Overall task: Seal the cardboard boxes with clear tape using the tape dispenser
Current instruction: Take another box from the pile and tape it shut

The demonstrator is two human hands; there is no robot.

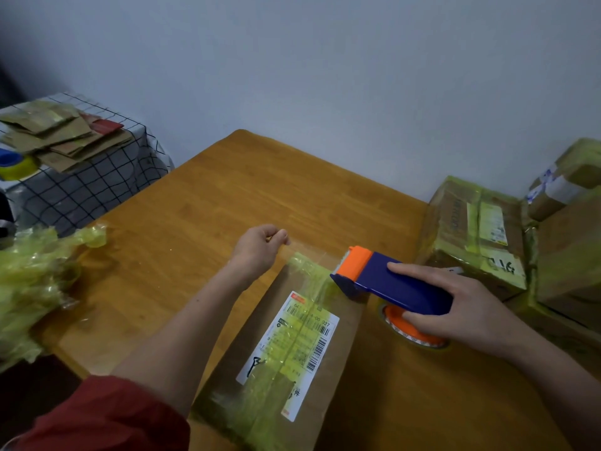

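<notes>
The box (pixel 292 346) lies on the table (pixel 201 216), taped boxes (pixel 478 232) right, tape dispenser (pixel 390 284) between.

Likely a home room doubling as parcel-packing spot: wooden table (pixel 227 190) by plain wall (pixel 325 60), checked cloth (pixel 97 180) with cardboard scraps (pixel 65 138) upper left, taped boxes (pixel 474 232) stacked at right edge.

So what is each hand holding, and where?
Right hand grips the tape dispenser by its blue body; left hand pinches the clear tape at its free end.
</notes>
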